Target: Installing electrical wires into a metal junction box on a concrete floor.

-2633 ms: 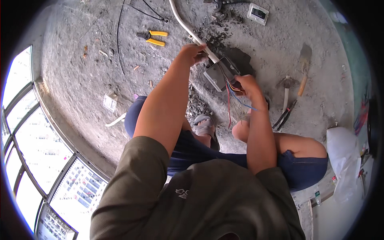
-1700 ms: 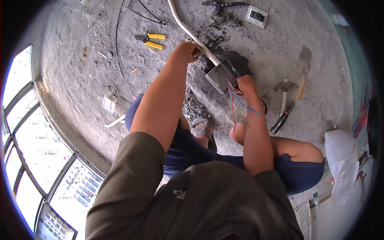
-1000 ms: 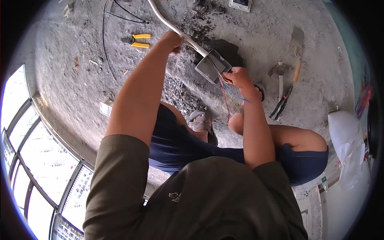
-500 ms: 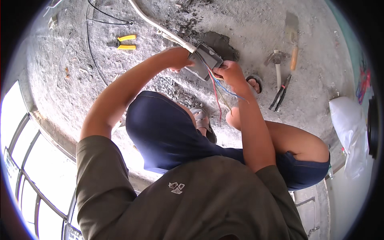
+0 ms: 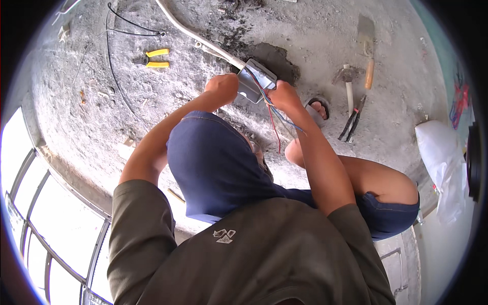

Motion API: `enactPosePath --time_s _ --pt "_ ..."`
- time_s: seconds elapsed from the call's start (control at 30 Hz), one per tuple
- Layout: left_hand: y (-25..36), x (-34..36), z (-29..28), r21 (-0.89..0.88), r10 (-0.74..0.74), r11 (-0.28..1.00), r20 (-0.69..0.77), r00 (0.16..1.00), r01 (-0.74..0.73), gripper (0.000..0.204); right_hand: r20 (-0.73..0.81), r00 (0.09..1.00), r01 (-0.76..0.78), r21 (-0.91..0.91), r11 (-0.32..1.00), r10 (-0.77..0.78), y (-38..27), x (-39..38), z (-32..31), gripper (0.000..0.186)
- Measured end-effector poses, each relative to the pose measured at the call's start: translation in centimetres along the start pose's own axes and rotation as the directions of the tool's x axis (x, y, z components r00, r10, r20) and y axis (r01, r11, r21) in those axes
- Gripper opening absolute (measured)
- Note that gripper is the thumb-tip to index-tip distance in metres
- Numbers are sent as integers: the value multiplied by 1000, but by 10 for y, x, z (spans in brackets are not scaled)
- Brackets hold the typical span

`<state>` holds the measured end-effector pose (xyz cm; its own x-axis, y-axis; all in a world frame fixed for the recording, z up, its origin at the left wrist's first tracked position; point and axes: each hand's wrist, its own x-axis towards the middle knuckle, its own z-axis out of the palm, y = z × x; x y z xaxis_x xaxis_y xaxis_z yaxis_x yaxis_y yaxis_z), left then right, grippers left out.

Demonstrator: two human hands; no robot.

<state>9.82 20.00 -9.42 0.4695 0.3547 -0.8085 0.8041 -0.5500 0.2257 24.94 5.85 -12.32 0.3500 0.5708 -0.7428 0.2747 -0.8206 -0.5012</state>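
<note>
A grey electrical box [image 5: 247, 87], with a shiny, light-coloured face, lies on the rough floor in front of me. Several thin insulated wires [image 5: 277, 133], red and blue among them, run from it past my right hand toward my right forearm. My left hand [image 5: 222, 87] is closed against the box's left edge, its fingertips mostly hidden. Curled at the box's right corner is my right hand [image 5: 284, 96], with the wires passing by its fingertips. A white conduit [image 5: 195, 36] enters the box from the upper left.
Yellow-handled pliers [image 5: 157, 64] and black cable [image 5: 109, 66] lie at left. To the right are a hammer [image 5: 349, 96], dark-handled pliers [image 5: 351, 124] and a trowel [image 5: 369, 74]. A white plastic bag [image 5: 439, 162] stands far right. My feet are close to the box.
My left hand has shifted nearer to me along the box's left side. The box's face now catches brighter light. The whole view has moved slightly.
</note>
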Motion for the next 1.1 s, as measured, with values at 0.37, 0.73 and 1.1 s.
enactPosePath --time_s 0.37,0.73,1.1 --pt "12 -13 -17 122 61 990 87 994 -71 16 230 967 219 -546 809 -107 -3 23 -1 31" --pt "13 6 -9 237 147 962 -45 988 -133 20 545 838 404 -593 697 -21 -25 48 -8 22" --pt "26 3 -19 257 62 965 -44 997 -49 24 523 840 119 -439 891 145 -26 56 -16 18"
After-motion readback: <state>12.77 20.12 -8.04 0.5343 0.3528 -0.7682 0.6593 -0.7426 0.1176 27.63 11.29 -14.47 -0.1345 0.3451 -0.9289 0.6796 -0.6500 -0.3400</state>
